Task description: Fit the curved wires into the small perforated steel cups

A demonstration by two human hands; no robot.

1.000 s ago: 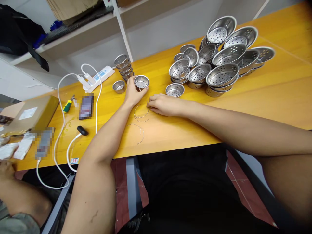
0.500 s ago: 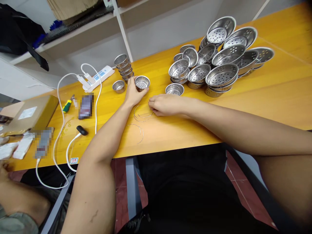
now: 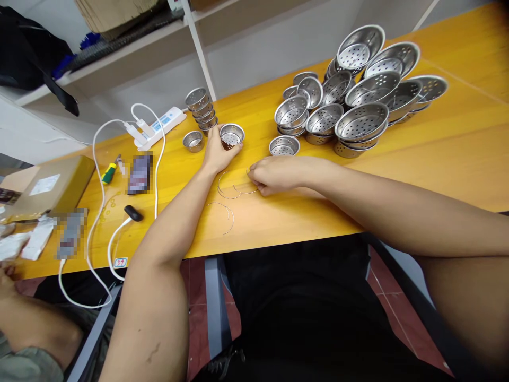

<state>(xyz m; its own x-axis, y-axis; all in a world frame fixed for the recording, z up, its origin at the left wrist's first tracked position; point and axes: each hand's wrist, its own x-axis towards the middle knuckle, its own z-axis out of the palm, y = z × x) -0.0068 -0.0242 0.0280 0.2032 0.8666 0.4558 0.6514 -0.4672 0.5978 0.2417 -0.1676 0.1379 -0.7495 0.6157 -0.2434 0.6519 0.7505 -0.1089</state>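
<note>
My left hand [image 3: 217, 154] grips a small perforated steel cup [image 3: 231, 135] standing on the yellow table [image 3: 437, 154]. My right hand [image 3: 274, 175] pinches a thin curved wire handle [image 3: 244, 189] lying on the table just in front of the cup. Another wire loop [image 3: 223, 188] lies beside it, and two more curved wires [image 3: 227, 215] rest nearer the table edge. A single small cup [image 3: 193, 140] and a leaning stack of small cups [image 3: 202, 109] stand just left of the held cup.
A heap of larger perforated steel bowls [image 3: 360, 90] fills the back right; one small cup [image 3: 284, 146] stands apart. A power strip [image 3: 159, 126], white cables [image 3: 97, 175], screwdriver [image 3: 109, 171], cardboard box [image 3: 47, 185] lie left. Another person's arm [image 3: 32, 318] is at the lower left.
My right hand has closed on a wire handle and dragged it slightly right and toward me. My left hand has stayed on the cup.
</note>
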